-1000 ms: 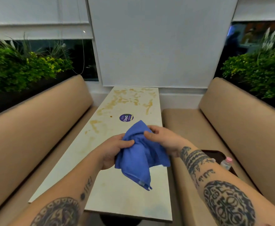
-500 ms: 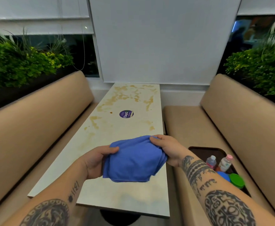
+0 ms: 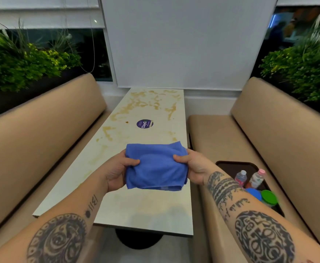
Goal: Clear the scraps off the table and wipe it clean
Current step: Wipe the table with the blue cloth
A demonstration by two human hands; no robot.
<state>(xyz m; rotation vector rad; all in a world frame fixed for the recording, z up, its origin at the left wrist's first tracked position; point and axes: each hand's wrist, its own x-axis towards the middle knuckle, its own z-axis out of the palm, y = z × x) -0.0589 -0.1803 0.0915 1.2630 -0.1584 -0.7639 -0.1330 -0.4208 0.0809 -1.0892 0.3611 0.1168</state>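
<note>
A blue cloth is stretched flat between both hands above the near half of the long pale table. My left hand pinches its left edge with thumb on top. My right hand pinches its right edge the same way. Yellow-brown stains smear the table's far half and left side, around a round purple sticker.
Tan bench seats flank the table on both sides. On the right bench sits a dark tray holding two small bottles and blue and green lids. Green plants stand behind both benches.
The cloth hung bunched from both hands; now it is pulled out into a flat folded rectangle. The view has tilted down, showing the tray on the right bench.
</note>
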